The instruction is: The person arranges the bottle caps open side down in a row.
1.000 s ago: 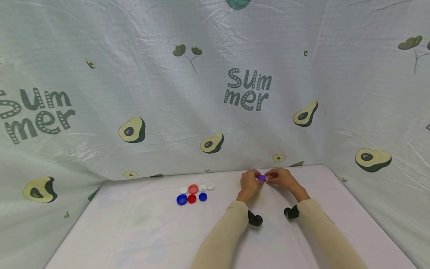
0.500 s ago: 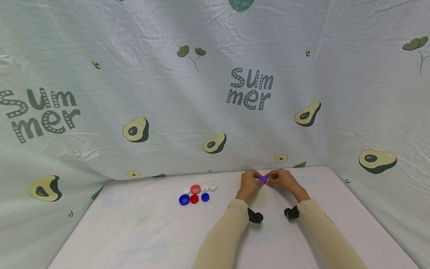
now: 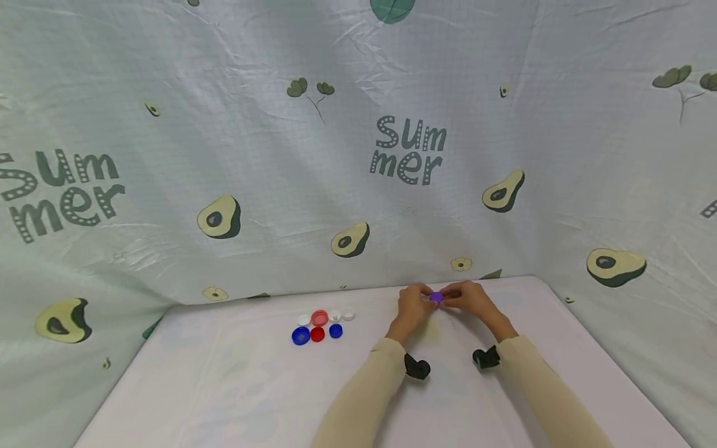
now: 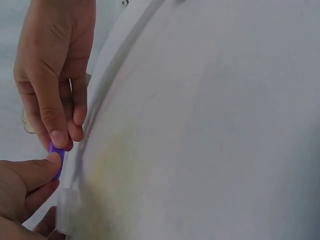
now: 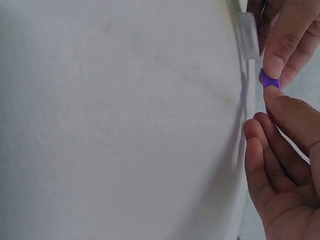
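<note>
Near the table's far edge, my left hand (image 3: 412, 307) and right hand (image 3: 470, 297) meet at a small round purple cap (image 3: 435, 297). In the left wrist view, the left thumb and a finger pinch the purple cap (image 4: 57, 162) from below, while the right hand (image 4: 55, 65) grips its upper end. The right wrist view shows the right thumb on the cap (image 5: 270, 82), its other fingers loosely bent. A translucent whitish piece (image 5: 248, 35) is beside the left hand's lower fingers; whether they hold it I cannot tell.
Left of my hands, bottle caps lie in two rows: white ones, including a white cap (image 3: 348, 314), and a light red cap (image 3: 320, 318) behind; a large blue cap (image 3: 300, 336), a red cap (image 3: 317, 334) and a smaller blue cap (image 3: 335, 330) in front. A printed curtain (image 3: 280, 186) hangs behind the table.
The right fingers have come closer to the purple cap and now meet it beside the left fingers. The head view has shifted slightly; the caps in rows keep their places.
</note>
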{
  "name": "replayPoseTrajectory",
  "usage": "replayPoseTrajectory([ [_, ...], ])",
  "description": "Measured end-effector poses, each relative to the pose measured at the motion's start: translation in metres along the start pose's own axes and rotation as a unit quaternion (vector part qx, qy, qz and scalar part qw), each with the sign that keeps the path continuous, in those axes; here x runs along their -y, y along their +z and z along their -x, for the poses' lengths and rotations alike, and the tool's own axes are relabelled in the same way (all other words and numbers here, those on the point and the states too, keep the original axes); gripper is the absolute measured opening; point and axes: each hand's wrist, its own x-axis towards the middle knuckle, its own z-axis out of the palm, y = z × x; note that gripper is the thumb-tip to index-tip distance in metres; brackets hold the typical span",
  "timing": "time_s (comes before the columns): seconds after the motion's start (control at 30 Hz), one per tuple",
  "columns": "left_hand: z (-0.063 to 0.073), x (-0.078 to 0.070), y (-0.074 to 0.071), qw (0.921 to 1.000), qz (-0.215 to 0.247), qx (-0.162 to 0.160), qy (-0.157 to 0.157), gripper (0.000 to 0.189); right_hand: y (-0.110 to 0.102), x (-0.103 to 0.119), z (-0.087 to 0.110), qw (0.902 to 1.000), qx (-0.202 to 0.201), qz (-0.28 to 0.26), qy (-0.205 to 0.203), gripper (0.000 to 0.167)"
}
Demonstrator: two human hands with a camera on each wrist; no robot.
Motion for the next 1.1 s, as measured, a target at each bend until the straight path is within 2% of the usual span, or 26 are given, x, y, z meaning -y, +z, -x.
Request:
replayPoseTrajectory([
  [0.17,0.000,0.000,-0.017,0.9977,0.016,0.014,0.065,0.017,-0.003,0.014,0.004,0.9993,-0.016,-0.005,-0.033,0.023],
  [0.3,0.004,0.002,-0.031,0.9950,0.031,0.031,0.090,0.018,-0.001,0.026,0.007,0.9981,-0.027,-0.024,-0.050,0.024],
  [0.6,0.012,0.010,-0.060,0.9925,0.003,0.033,0.118,0.019,0.014,0.050,0.009,0.9966,-0.033,-0.052,-0.054,0.027],
  [0.97,0.026,0.014,-0.080,0.9873,-0.018,0.046,0.151,0.019,0.021,0.065,0.021,0.9953,-0.035,-0.056,-0.071,0.027],
  [1.1,0.028,0.017,-0.086,0.9850,-0.008,0.049,0.165,0.018,0.023,0.070,0.024,0.9949,-0.040,-0.059,-0.072,0.026],
])
